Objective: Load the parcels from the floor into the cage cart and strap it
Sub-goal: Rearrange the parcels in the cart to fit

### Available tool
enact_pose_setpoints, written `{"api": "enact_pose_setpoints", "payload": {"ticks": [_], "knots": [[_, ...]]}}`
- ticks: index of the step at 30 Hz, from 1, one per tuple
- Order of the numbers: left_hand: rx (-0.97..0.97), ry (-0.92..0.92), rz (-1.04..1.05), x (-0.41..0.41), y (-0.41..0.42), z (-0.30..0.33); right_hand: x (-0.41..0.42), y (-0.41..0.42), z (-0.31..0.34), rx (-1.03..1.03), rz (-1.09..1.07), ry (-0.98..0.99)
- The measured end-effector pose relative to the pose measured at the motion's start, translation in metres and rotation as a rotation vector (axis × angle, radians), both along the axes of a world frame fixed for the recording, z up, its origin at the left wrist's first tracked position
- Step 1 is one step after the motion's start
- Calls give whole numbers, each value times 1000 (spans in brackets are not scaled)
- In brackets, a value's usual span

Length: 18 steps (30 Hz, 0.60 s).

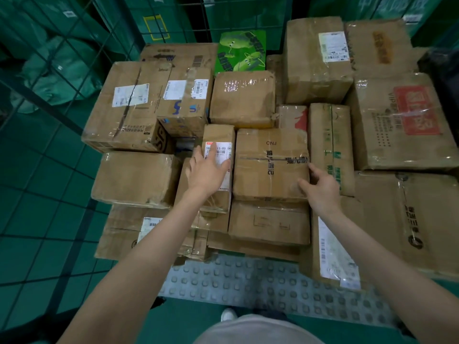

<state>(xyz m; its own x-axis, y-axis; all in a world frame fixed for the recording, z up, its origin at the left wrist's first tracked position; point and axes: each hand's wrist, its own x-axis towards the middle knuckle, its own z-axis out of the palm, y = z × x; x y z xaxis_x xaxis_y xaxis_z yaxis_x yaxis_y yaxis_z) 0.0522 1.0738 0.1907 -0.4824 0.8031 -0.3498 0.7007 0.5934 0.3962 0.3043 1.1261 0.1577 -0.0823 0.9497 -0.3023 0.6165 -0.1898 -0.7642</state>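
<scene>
Cage wall (62, 78): green mesh running up the 9 o'clock side of the stack.
Left hand (207, 172): fingers straight, lying flat on the narrow labelled parcel (218, 167) at centre.
CNJ parcel (270, 165): at 3 o'clock of it, touching, atop the stacked boxes.
Right hand (320, 187): fingers curled round that parcel's near right corner.
Studded cart floor (248, 281): at 6 o'clock.

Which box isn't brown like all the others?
The bright green box with cartoon pictures, standing at the back of the pile. Every other parcel around it is plain brown cardboard.
</scene>
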Motion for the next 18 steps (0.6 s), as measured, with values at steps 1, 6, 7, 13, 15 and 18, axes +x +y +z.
{"api": "enact_pose_setpoints", "payload": {"ticks": [1, 6, 7, 13, 15, 18], "knots": [[56, -2, -2, 0, -7, 2, -1, -4, 3, 13, -11, 34], [405, -209, 13, 14, -52, 23, 0, -44, 13, 103, -82, 152], [434, -245, 7, 17, -62, 28, -1, -54, 17, 121, -94, 176], [357, -475, -49, 34, -125, 32, 1, -136, 24, 139, -261, 350], [333, -554, -87, 39, -146, 25, 5, -168, 23, 125, -327, 388], [276, -623, -172, 51, -174, 12, 16, -221, 20, 89, -401, 442]]}}
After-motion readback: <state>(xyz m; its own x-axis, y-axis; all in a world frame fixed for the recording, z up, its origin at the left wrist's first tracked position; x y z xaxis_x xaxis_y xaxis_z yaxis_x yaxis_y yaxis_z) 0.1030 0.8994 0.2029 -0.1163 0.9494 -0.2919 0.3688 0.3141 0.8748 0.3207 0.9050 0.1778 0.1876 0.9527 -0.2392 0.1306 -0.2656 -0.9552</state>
